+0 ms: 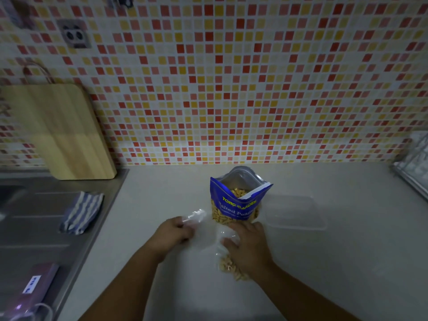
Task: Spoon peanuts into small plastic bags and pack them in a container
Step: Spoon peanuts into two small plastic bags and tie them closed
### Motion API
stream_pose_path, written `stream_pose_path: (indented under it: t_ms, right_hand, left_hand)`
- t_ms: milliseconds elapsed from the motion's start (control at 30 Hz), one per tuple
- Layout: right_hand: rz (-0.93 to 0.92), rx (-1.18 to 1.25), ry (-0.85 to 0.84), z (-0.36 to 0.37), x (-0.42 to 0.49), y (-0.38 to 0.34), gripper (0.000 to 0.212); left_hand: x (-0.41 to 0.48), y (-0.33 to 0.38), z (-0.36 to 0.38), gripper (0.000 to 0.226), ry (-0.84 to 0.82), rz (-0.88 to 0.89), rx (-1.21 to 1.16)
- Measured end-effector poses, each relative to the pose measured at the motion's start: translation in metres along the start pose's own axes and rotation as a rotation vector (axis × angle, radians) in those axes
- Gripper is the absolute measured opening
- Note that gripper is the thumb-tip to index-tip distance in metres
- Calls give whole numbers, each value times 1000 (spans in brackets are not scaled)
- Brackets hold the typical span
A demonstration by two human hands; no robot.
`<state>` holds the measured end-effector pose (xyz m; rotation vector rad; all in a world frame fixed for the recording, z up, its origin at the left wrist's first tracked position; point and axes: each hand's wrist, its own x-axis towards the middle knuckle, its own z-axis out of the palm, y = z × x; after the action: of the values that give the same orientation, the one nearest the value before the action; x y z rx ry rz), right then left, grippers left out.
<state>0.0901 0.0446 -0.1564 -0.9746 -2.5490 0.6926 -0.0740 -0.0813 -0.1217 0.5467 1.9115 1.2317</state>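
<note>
Head view, dim and slightly blurred.

Orientation: filled small bag (228, 262) flat on the worktop (335, 274), just in front of the peanut pouch (236, 200). Long axis roughly near to far, with the peanut-laden end toward the person and the slack neck toward the pouch. Pouch upright, mouth open and facing up, printed face toward the camera. Clear container (294, 212) just right of the pouch, flat, long axis left to right. Empty bag (195, 216) raised left of the pouch, loose end pointing away and to the right.

Hands: left hand (172, 235) clenched round the near end of the empty bag. Right hand (249, 246) laid over the upper part of the filled bag, fingers bent across the film; gripping or only pressing, cannot tell at this quality.

Edges and room: sink drainboard (34, 228) bordering the worktop on the left, well clear of the hands. Tiled wall (254, 89) behind the pouch. Wire rack (414, 163) at the far right edge. Open worktop right of the right hand and in front of the container.

Appearance: pouch blue with yellow lettering, peanuts visible through a lower window and at the mouth. Filled bag transparent, with pale nuts bunched at its near end. Container colourless, shallow, contents not discernible.
</note>
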Motion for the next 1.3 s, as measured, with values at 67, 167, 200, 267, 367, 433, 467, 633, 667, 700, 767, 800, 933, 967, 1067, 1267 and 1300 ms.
stream_pose_path:
  t_ms: [67,167,200,267,367,433,467,633,667,700,767,800,933,967,1067,1267,1300]
  right_hand:
    - [116,375,-87,-11,-2,-17,38]
    - [158,627,-35,-23,-6,-33,7]
    - [163,635,-9,-29,-7,-36,7]
    - [186,662,32,-41,-9,-40,17]
    - [199,697,84,-63,-8,-45,11]
    - [199,738,109,-78,-7,-49,15]
    - [204,761,122,-85,-4,-51,15]
    - [364,982,51,-117,11,-63,7]
    - [374,994,32,-120,14,-64,8]
    - [373,989,13,-124,16,-66,10]
    - [363,953,-11,-129,18,-68,16]
    - [361,934,-12,-132,20,-69,17]
    - [339,829,20,-139,30,-72,16]
    - [328,789,21,-142,32,-73,16]
    - [282,757,-31,-151,39,-74,19]
    - [183,600,12,-158,47,-74,18]
    - [143,524,29,-158,48,-74,18]
  left_hand:
    - [-10,11,6,17,-178,10,-7]
    - [-22,27,17,22,-332,65,52]
    - [-23,32,19,21,-346,80,50]
    - [-26,44,22,17,-354,117,31]
    - [-28,59,26,9,-242,229,20]
    - [-30,71,30,8,-112,328,7]
    - [-31,77,33,6,-61,377,-2]
    - [-31,98,47,18,144,593,124]
    - [-31,102,48,19,186,634,176]
    - [-31,105,49,22,225,674,224]
    - [-32,110,51,28,279,744,320]
    - [-33,113,51,29,287,779,379]
    - [-35,122,52,35,222,875,541]
    - [-35,123,52,37,184,857,525]
    - [-33,126,48,85,41,710,420]
    - [-33,138,47,73,90,731,505]
    - [-32,140,46,63,97,754,514]
